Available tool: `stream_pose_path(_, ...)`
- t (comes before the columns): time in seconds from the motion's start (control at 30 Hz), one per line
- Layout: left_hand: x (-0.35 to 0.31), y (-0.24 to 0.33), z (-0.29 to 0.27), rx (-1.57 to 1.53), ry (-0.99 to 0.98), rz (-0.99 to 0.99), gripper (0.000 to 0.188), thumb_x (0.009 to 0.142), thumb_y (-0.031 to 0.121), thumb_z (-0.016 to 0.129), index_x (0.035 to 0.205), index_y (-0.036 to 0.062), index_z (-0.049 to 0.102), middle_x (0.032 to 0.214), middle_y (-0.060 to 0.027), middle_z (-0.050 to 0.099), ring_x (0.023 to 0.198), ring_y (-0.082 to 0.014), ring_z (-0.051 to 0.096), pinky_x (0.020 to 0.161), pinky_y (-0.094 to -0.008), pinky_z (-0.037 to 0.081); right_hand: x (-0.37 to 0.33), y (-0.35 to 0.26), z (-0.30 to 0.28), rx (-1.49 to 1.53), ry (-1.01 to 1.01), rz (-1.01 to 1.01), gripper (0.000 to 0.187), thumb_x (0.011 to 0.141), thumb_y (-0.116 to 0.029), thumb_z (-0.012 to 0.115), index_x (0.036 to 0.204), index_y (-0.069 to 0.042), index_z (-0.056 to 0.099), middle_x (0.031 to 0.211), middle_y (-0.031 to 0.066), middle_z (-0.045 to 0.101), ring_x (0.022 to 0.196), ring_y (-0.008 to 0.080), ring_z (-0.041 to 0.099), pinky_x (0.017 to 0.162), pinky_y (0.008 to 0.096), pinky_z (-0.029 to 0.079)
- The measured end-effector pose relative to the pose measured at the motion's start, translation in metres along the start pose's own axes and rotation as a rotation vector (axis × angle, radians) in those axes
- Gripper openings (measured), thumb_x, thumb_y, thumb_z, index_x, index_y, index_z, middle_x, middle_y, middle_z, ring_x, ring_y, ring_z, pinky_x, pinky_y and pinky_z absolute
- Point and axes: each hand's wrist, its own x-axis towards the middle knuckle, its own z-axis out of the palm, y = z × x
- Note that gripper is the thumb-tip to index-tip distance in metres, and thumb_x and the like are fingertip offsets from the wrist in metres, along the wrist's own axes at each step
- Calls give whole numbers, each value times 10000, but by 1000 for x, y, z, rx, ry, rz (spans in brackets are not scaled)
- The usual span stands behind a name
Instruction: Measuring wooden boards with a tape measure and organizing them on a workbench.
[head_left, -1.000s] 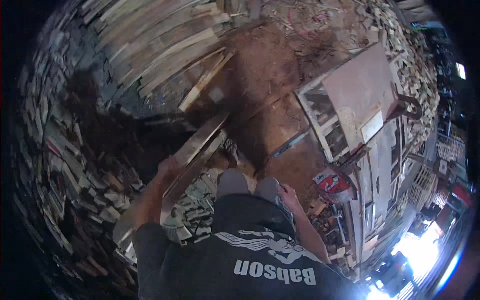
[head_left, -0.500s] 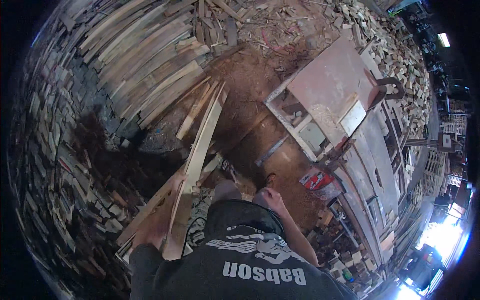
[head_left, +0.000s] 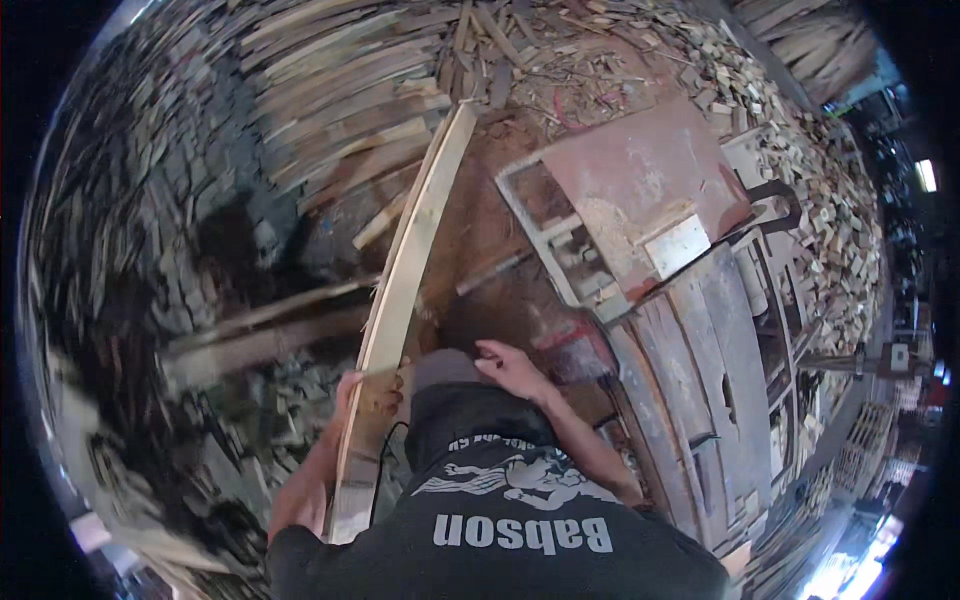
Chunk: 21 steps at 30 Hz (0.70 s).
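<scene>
A long pale plank (head_left: 420, 235) slants from beside my left side up toward the top of the view, with rough bark along part of its left edge. My left hand (head_left: 349, 388) is closed around its lower part, thumb on the left side and fingertips showing past the right edge. Right of the plank, in front of my body, my right hand (head_left: 512, 370) is held with fingers partly stretched out and apart, and nothing shows in it.
To the right stands a machine table with a reddish top (head_left: 640, 165) and a pale metal plate (head_left: 678, 246). A blurred red object (head_left: 578, 345) is beside its near side. Stacked boards (head_left: 345, 110) lie at the upper left, and cut wood pieces (head_left: 810, 200) are heaped behind the table.
The view has turned. The plank in my left hand has separated from the darker board beneath it. My right hand has gone from curled near my body to fingers extended.
</scene>
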Motion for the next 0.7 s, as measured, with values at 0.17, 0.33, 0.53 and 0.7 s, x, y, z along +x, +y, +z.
stream_pose_path(0.17, -66, -152, 37, 59, 354, 160, 793, 840, 515, 575, 1417, -10, 439, 1012, -97, 618, 806, -191, 596, 659, -296, 512, -56, 9, -27, 86, -100, -93, 444, 952, -215, 660, 1319, 14, 562, 1141, 128, 680, 1009, 180, 656, 909, 311, 516)
stream_pose_path(0.33, -121, -249, 26, -118, 235, 0, 712, 866, 496, 557, 1376, 6, 472, 1022, -97, 622, 829, -194, 601, 684, -300, 505, -94, 10, -2, 443, -49, 82, 453, 966, -223, 651, 1351, -22, 524, 1039, 73, 664, 902, 151, 641, 758, 307, 534)
stream_pose_path(0.53, -127, -273, -35, -30, 371, 58, 555, 789, 382, 676, 1225, 54, 575, 930, -48, 599, 797, -156, 609, 696, -338, 509, -114, -8, 17, 371, -138, 291, 458, 971, -236, 647, 1364, -47, 505, 1021, 63, 656, 858, 132, 627, 690, 271, 512)
stream_pose_path(0.7, -110, -260, -36, 549, 740, 111, 482, 757, 227, 730, 1170, 26, 583, 937, -68, 620, 874, -161, 638, 780, -346, 532, -107, -28, 9, 166, -116, -146, 375, 955, -193, 669, 1263, 2, 576, 917, 53, 662, 857, 100, 606, 712, 279, 509)
